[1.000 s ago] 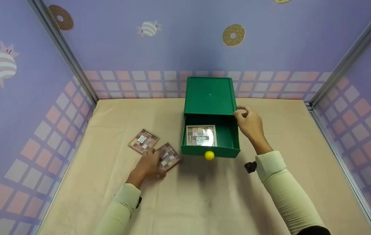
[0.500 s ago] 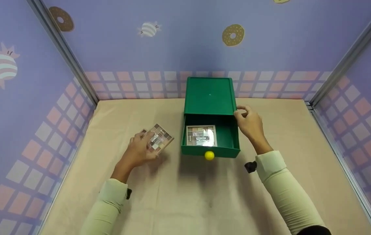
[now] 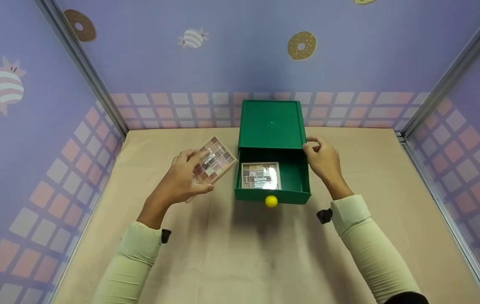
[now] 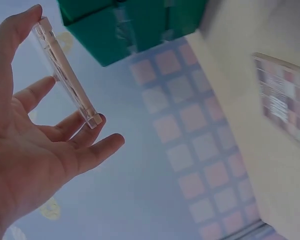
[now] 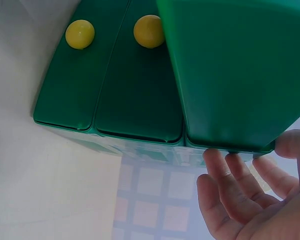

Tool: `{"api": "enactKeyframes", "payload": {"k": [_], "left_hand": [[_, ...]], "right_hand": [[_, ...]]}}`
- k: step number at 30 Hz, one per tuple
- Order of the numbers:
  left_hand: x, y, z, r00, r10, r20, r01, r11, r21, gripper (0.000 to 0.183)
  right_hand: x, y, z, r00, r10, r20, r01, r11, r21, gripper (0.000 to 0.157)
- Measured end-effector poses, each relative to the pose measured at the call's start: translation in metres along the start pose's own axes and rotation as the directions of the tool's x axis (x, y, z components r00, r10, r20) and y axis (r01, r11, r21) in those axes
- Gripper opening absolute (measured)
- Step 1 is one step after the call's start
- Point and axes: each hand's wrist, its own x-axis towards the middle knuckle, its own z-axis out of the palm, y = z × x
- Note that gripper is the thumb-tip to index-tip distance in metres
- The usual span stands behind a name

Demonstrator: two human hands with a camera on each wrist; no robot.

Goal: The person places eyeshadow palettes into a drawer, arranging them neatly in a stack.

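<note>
In my left hand [image 3: 180, 175] is an eyeshadow palette [image 3: 216, 158], gripped by opposite edges between thumb and fingers, raised and tilted just left of the green drawer cabinet [image 3: 271, 122]. A second palette [image 4: 282, 97] lies on the table below, mostly hidden by the hand in the head view. The cabinet's top drawer [image 3: 294, 196] is pulled out, with another palette [image 3: 261, 175] flat in its left side. My right hand [image 3: 324, 160] holds the cabinet at its right front corner, thumb by the drawer's edge and curled fingers against the side.
Below the pulled-out drawer, two lower drawers [image 5: 135, 90] with yellow knobs [image 5: 80, 34] are pushed in. A yellow knob [image 3: 271, 201] marks the top drawer's front. Patterned walls [image 3: 159, 105] surround the cloth-covered table [image 3: 240, 261] at the back and sides.
My left hand has picked up the nearer palette from the table and moved it up and away, over the other palette, to beside the cabinet. My right hand has stayed put.
</note>
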Motion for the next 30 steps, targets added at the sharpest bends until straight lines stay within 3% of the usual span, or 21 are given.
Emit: {"api": "enactKeyframes", "payload": {"k": [7,16,30], "left_hand": [[0.012,0.034,-0.001,0.995,0.072,0.067,-0.073,0.997,0.018,0.090],[0.030,0.063,0.010,0.976,0.154,0.157,-0.169,0.981,0.090,0.080],[0.052,0.077,0.020,0.934,0.165,0.318,-0.199,0.977,0.080,0.071]], "right_hand": [[0.001,0.000,0.000,1.000,0.006,-0.003,-0.006,1.000,-0.001,0.042],[0.002,0.000,0.000,1.000,0.013,-0.006,-0.013,1.000,-0.003,0.041],[0.002,0.000,0.001,1.000,0.008,-0.018,-0.008,1.000,-0.020,0.040]]}}
